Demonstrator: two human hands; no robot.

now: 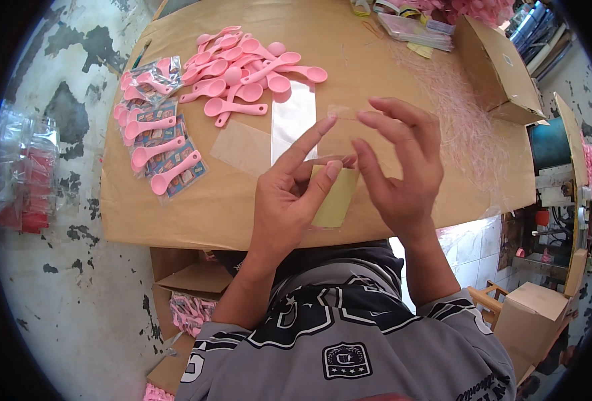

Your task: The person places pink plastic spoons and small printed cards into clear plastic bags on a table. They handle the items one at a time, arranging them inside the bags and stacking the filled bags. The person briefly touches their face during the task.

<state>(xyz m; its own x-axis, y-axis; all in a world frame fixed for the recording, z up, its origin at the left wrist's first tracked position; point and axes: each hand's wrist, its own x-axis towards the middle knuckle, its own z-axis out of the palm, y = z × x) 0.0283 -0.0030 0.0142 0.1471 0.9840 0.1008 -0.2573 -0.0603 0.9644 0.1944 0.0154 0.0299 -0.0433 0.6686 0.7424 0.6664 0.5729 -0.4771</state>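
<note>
With our left hand we pinch a yellow card over the table's near edge. Our right hand is beside it, thumb and fingers parted; we cannot tell whether they touch the clear film. Spoons lie heaped beyond.

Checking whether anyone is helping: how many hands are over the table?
2: the left hand, holding a yellow-green card, and the right hand, raised to the right of the card. No others seem hidden there.
</note>
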